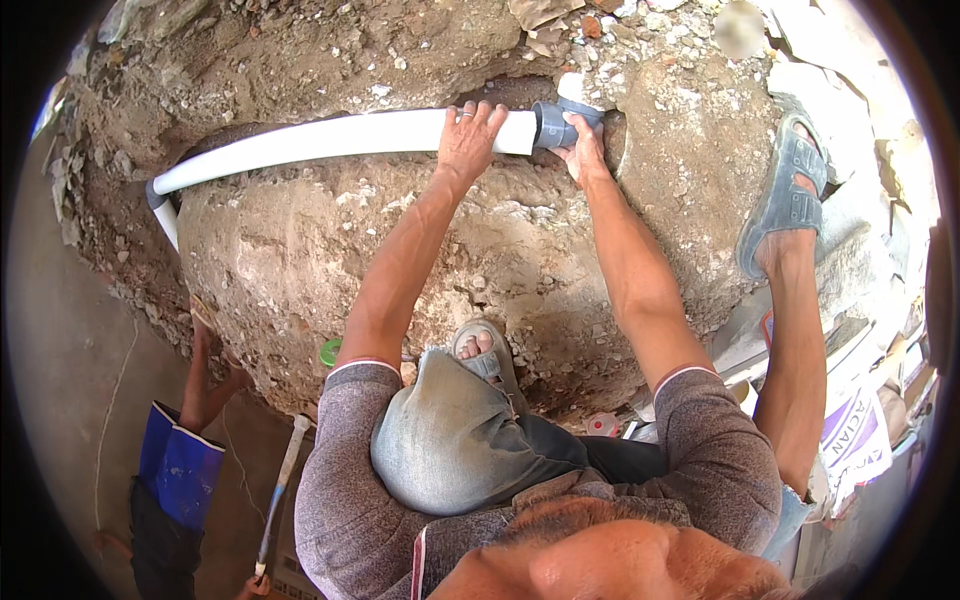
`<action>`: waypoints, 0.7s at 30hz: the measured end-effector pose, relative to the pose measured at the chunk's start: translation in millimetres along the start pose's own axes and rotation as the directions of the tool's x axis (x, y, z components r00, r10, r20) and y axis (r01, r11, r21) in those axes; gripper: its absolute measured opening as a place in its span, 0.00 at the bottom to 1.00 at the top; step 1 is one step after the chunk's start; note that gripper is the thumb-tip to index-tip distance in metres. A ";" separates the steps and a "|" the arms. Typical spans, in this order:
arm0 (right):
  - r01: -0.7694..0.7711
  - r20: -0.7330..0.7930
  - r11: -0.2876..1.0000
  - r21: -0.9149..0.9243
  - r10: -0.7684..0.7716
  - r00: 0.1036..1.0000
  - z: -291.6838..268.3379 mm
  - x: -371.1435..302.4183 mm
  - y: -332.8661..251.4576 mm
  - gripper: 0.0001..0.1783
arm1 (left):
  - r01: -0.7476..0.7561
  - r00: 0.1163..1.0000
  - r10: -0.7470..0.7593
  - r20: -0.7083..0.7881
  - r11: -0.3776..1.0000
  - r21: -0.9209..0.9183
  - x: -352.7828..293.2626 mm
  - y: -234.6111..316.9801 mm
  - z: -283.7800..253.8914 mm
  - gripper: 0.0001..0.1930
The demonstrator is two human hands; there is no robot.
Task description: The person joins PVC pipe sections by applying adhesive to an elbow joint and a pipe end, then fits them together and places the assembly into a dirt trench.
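Lying along rubbly soil [300,240], the white pipe [330,138] is clasped by the left hand [468,142], the gray fitting [550,125] by the right hand [585,153].

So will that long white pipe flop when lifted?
Probably stiff: the long white pipe looks like rigid plastic. Its smooth surface may be slippery, and the grey elbow at its left end might resist lifting.

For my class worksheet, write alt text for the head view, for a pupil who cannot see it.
A left hand lies over a long white pipe on stony earth, while the right hand clasps the grey pipe fitting at its right end. At lower left, another person is partly visible.
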State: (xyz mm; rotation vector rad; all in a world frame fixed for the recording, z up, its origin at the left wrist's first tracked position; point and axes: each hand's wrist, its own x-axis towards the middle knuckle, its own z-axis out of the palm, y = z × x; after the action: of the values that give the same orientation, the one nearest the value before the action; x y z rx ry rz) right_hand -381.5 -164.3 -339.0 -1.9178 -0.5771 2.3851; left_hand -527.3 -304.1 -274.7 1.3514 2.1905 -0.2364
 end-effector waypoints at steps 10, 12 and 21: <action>0.005 -0.004 1.000 -0.030 -0.005 1.000 -2.2 -0.8 4.2 0.46 | 0.010 0.990 -0.017 0.141 0.999 0.047 9.6 -1.4 11.0 0.33; 0.016 0.009 0.999 -0.035 -0.015 1.000 -5.4 1.4 3.2 0.46 | -0.005 0.984 0.003 0.177 1.000 0.011 13.8 -2.0 3.1 0.33; -0.030 -0.027 0.999 -0.017 0.030 0.999 -6.8 -20.7 14.0 0.46 | -0.007 0.993 0.002 0.121 0.999 0.042 16.1 -0.6 16.4 0.39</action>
State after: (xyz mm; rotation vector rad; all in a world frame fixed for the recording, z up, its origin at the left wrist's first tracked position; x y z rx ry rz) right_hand -367.1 -180.7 -324.9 -1.9761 -0.5732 2.3760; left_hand -527.5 -298.8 -297.1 1.3292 2.0927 -0.3551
